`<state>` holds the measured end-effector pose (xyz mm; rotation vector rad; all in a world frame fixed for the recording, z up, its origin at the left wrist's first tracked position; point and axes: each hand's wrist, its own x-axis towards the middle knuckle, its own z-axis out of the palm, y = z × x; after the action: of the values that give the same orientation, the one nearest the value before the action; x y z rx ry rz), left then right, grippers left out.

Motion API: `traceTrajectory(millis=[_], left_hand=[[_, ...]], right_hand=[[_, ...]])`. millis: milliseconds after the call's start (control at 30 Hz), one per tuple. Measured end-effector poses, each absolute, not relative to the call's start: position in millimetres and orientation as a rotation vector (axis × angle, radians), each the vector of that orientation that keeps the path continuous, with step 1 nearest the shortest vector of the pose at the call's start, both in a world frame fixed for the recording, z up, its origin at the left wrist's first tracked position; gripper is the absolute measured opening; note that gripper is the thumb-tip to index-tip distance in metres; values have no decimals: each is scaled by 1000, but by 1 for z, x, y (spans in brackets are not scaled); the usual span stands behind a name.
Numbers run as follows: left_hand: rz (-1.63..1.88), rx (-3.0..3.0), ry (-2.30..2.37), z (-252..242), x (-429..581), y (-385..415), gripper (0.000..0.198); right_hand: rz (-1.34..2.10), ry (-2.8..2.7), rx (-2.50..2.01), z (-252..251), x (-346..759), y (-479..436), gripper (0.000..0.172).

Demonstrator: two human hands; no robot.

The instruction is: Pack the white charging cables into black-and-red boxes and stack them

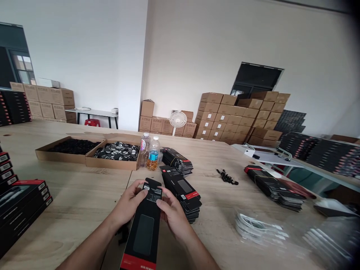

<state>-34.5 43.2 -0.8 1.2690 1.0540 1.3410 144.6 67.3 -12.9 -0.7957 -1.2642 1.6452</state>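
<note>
A long flat black package [144, 228] with a red end strip and a dark window is held over the wooden table [84, 198], its far end tilted away from me. My left hand [129, 203] grips its upper left edge, fingers curled over the top. My right hand [172, 213] pinches the upper right edge near the white label. Just right of my hands lies a fanned stack of the same black packages [184, 195].
Two cardboard trays [67, 148] [116, 153] of small black parts and two bottles [150, 153] stand beyond. More package stacks sit at left [19, 202] and right [274, 187]. Loose black pieces [227, 177] and bagged white cables [260, 228] lie right. Stacked cartons line the walls.
</note>
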Motion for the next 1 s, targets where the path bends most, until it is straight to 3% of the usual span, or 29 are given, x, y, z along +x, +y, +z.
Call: traceTrajectory(millis=[100, 333, 567, 833, 1000], left_hand=[[1323, 1255, 1020, 3, -32, 40, 37], [1182, 1306, 938, 9, -30, 33, 30], [1126, 1382, 967, 5, -33, 33, 27], [1064, 1567, 953, 3, -27, 28, 25], [1044, 1568, 1028, -4, -26, 26, 39]], right_hand=[[1602, -1307, -865, -15, 144, 71, 39], [1374, -1253, -964, -20, 154, 84, 50], [1205, -1426, -889, -13, 158, 85, 26], [1828, -1002, -872, -10, 158, 78, 38], [1752, -1151, -884, -7, 160, 76, 36]])
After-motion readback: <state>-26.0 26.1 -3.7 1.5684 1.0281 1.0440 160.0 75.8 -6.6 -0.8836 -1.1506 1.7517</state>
